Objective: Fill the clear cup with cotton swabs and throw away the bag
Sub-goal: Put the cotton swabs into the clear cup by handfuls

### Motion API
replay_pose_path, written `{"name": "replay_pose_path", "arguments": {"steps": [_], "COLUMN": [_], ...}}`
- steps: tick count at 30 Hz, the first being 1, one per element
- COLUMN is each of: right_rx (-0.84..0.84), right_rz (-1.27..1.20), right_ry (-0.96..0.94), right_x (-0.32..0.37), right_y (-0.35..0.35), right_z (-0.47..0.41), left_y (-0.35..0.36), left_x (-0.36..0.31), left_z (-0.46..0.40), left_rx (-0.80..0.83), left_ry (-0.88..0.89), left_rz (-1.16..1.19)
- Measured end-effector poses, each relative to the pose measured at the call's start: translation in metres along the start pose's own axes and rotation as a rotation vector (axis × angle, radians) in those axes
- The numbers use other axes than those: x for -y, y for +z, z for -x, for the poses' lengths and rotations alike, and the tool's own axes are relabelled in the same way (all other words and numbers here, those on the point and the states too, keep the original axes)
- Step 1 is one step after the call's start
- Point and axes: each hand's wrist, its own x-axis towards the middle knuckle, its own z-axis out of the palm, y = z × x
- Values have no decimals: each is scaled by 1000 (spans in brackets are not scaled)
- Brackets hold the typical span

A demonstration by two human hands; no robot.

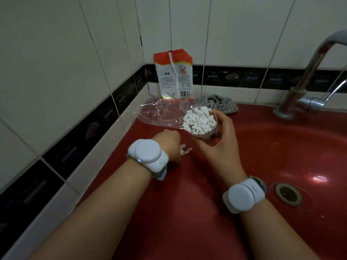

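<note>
My right hand (219, 141) holds the clear cup (205, 131) above the red counter, tilted toward me. White cotton swab heads (199, 120) fill the cup's mouth. My left hand (168, 145) is lowered onto the counter to the left of the cup, fingers curled over a few loose cotton swabs (185, 150) whose ends stick out to the right. The clear plastic bag (161, 113) lies flattened on the counter just behind both hands, near the corner of the wall.
A red and white packet (173, 74) leans upright in the tiled corner. A grey cloth (221, 104) lies behind the cup. The red sink basin (281, 156) with its drain (288, 194) lies right, under a metal faucet (308, 76).
</note>
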Motion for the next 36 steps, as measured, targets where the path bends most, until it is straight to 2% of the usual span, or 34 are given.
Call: {"name": "replay_pose_path", "arguments": {"steps": [7, 12, 23, 29, 36], "right_rx": [3, -1, 11, 9, 26], "right_rz": [19, 31, 8, 15, 25], "right_ry": [6, 15, 25, 37, 35], "right_x": [0, -1, 0, 2, 4], "right_y": [1, 0, 0, 0, 0], "right_z": [1, 1, 0, 0, 1], "left_y": [14, 17, 13, 5, 1], "left_x": [-1, 2, 21, 49, 62], "left_z": [0, 2, 7, 7, 11], "left_rx": [-89, -70, -93, -172, -270], "left_ry": [40, 80, 100, 65, 68], "left_rz": [-74, -99, 31, 320, 939]}}
